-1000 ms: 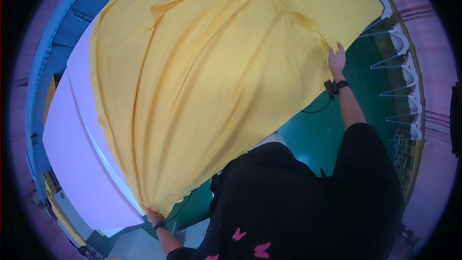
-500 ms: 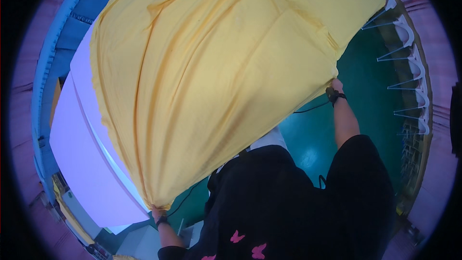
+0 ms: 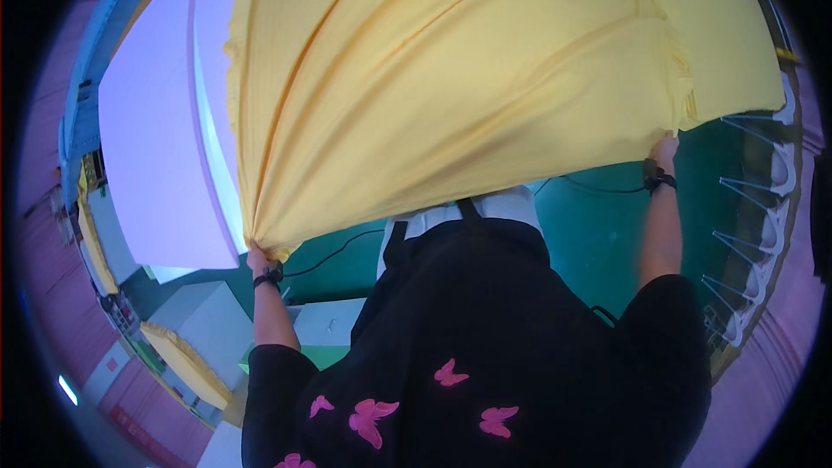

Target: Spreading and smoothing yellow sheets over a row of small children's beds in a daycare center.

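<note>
Holds the yellow cloth [image 3: 485,78] by its near edge, bunched in the closed left hand [image 3: 257,257] and pinched in the right hand [image 3: 666,152], seemingly to stretch it taut.

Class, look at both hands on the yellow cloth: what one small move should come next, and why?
Probably, the left hand should ease the cloth further left while the right hand holds its end: creases fan from the left grip, and the white panel shows beyond the cloth's left edge.
</note>
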